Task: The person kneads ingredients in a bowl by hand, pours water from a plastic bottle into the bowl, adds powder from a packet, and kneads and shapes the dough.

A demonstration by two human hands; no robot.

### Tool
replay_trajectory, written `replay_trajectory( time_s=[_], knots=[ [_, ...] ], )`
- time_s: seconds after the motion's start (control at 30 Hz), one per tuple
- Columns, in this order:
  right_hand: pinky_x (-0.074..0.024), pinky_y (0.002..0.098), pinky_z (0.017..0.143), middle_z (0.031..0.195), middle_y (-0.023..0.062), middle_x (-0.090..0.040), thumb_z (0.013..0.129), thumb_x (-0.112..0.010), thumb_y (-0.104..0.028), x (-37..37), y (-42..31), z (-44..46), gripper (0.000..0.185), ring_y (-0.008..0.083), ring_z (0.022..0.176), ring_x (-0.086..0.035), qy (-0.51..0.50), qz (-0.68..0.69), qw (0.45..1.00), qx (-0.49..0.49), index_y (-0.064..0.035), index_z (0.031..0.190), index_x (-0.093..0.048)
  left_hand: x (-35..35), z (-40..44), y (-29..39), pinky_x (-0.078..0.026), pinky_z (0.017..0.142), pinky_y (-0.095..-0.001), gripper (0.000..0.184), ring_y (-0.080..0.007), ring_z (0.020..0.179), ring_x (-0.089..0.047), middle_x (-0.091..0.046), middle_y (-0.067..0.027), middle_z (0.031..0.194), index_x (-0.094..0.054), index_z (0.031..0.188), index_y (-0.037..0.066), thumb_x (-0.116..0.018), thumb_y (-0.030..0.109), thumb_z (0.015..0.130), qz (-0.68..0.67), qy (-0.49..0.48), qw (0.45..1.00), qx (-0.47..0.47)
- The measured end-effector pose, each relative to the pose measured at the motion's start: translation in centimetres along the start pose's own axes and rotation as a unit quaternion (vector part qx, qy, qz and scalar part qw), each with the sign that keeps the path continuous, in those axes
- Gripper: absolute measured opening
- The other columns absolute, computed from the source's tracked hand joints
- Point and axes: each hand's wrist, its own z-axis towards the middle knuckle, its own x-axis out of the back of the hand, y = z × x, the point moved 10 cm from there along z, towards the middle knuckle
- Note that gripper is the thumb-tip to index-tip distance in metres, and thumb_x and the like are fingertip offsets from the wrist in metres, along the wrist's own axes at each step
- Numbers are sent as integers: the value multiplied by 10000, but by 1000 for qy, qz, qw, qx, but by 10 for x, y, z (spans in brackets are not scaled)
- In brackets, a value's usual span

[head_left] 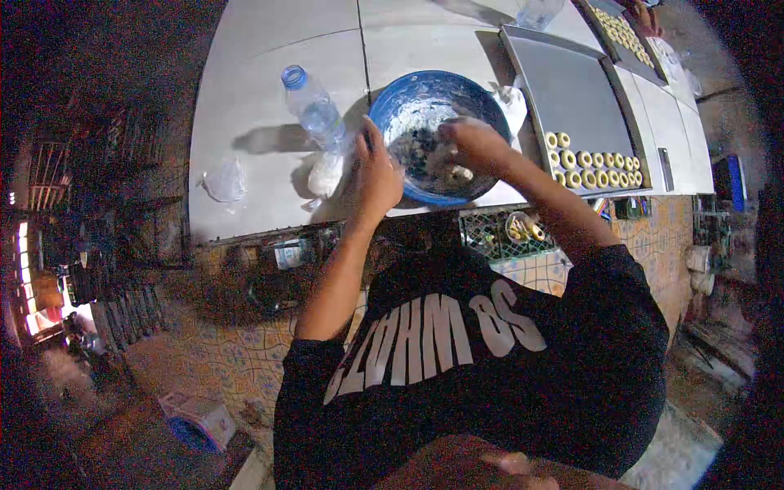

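A blue basin (482, 91) stands on the pale table, with white powder and darker material inside it. My left hand (379, 173) is at the basin's left rim, its fingers wrapped round the edge. Inside the basin, toward its right side, my right hand (475, 145) is blurred by motion; its fingers and anything in them cannot be made out. A small pale lump (460, 174) lies in the lower right of the basin. Left of the basin are a clear plastic bottle (317, 110) with a blue neck and a bag of white material (326, 175).
A metal tray (563, 82) holding several ring-shaped dough pieces (602, 178) is right of the basin. Beyond it lies a second filled tray (622, 37). A phone (665, 169) rests near the right tray. Another plastic bag (224, 181) is on the left. Crates stand beneath the table (278, 33).
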Motion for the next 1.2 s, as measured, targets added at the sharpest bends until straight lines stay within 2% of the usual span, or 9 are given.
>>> replay_trajectory(
  time_s=[0.1, 0.27, 0.3, 0.63, 0.8, 0.9, 1.03, 1.07, 1.2],
  knots=[
    [-516, 459, 824, 1001, 216, -650, 824, -685, -391, 0, 4, -9, 443, 388, 933, -636, -10, -33, 999, 17, -12, 1041, -617, 3, -1, 5, -328, 1079, -550, 861, -590, 1300, -294, -164, -430, 1443, 27, 1510, 0, -512, -44, 840, -39, -1, 999, 7],
    [-523, 462, 780, 897, 227, -659, 853, -645, -326, -81, 55, 12, 341, 404, 883, -643, 136, 176, 975, -26, -1, 956, -626, -3, 2, 0, -348, 1075, -527, 868, -587, 1307, -286, -153, -437, 1442, 41, 1510, 0, -500, -58, 834, 12, -11, 1000, -12],
    [-524, 466, 769, 891, 227, -658, 851, -641, -307, -63, 34, 8, 319, 406, 878, -644, 113, 45, 992, -21, 0, 938, -624, -1, 1, 3, -359, 1064, -527, 871, -589, 1302, -291, -153, -435, 1443, 45, 1510, 2, -500, -56, 834, 5, -17, 1000, -12],
    [-497, 538, 788, 848, 244, -646, 763, -611, -45, 27, 11, 38, 187, 448, 891, -628, 191, 77, 977, -58, -7, 945, -629, 3, -2, 10, -351, 1063, -552, 837, -604, 1303, -274, -161, -431, 1446, 59, 1513, 23, -479, -12, 872, 21, -56, 998, 20],
    [-551, 475, 777, 1274, 224, -525, 840, -585, -137, 25, -35, 26, 413, 417, 979, -628, 288, -17, 957, 27, -52, 1241, -536, 5, -2, 8, -401, 1010, -567, 862, -598, 1253, -360, -164, -420, 1462, 59, 1519, 51, -493, -13, 861, -22, -40, 997, 56],
    [-462, 493, 943, 1365, 253, -471, 819, -540, -7, 0, -50, 10, 476, 443, 1186, -512, 100, 99, 990, -19, -74, 1291, -522, 1, -3, 1, -383, 1037, -554, 879, -589, 1286, -320, -149, -403, 1479, 75, 1520, 61, -496, -19, 857, -30, -37, 996, 76],
    [-486, 507, 884, 1093, 261, -644, 840, -565, -48, 5, -71, -9, 400, 432, 1001, -622, -19, 134, 991, 1, -77, 1239, -577, 7, -1, 8, -328, 1089, -546, 883, -581, 1342, -218, -137, -424, 1469, 97, 1509, 22, -496, -30, 856, -38, -31, 998, 38],
    [-496, 509, 851, 956, 248, -676, 832, -590, -78, -2, -58, -6, 384, 430, 925, -645, 27, 147, 989, 6, -74, 1216, -599, 3, -1, 5, -333, 1081, -553, 886, -590, 1336, -226, -125, -429, 1469, 95, 1509, 22, -501, -29, 855, -37, -9, 999, 9],
    [-516, 481, 831, 1046, 216, -665, 849, -616, -131, 20, -34, 2, 361, 419, 958, -634, 206, 131, 970, 10, -77, 1206, -611, 8, -2, 10, -339, 1067, -571, 877, -602, 1322, -239, -129, -443, 1457, 78, 1520, 51, -485, -38, 853, -54, -8, 998, 14]
  ],
)
